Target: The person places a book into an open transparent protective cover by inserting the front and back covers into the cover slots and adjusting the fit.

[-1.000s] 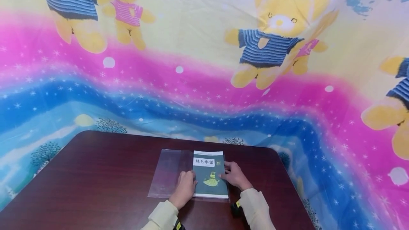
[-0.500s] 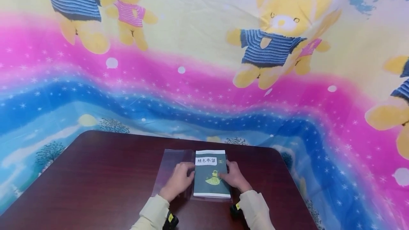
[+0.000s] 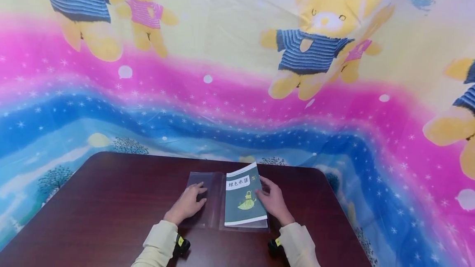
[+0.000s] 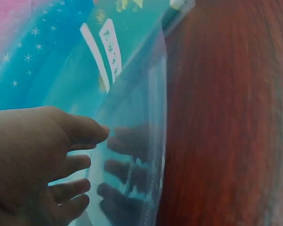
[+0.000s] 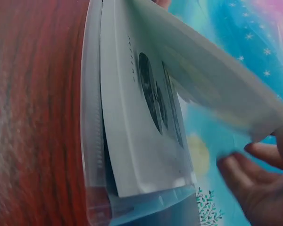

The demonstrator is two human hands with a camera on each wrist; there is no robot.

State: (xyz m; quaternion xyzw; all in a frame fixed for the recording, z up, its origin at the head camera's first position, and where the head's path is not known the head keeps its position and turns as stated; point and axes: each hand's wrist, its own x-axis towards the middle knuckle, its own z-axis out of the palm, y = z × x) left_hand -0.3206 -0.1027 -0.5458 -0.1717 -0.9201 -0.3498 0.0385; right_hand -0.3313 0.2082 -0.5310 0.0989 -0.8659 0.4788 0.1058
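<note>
Slim paper booklet with a dark green cover and white bands at top and bottom (image 3: 235, 212) sits near the far edge of the reddish-brown wooden table (image 3: 111, 201), its front cover lifted along the right side. On that cover, a white label (image 3: 238, 183) carries 4 handwritten-style characters, 綠色承諾; the small round mark beside it is too tiny for me to read, and below is a yellow-green leaf drawing (image 3: 245, 205). Under the raised cover, the right wrist view shows a white inner page (image 5: 127, 141) with a dark oval picture and a line of blurred print. Beneath the booklet, a transparent plastic book cover (image 3: 211, 217) is spread, its left flap reaching out beside it; whether the booklet's back is tucked into a pocket, I can't tell. The right hand (image 3: 273, 201) pinches the front cover's outer edge, thumb on top. The left hand (image 3: 187, 203) grips nothing, fingers apart over the plastic flap. Brown wood stretches far to the left of that flap, while the right table edge is closer; just past the far edge hangs a bear-printed fabric (image 3: 185, 94).
</note>
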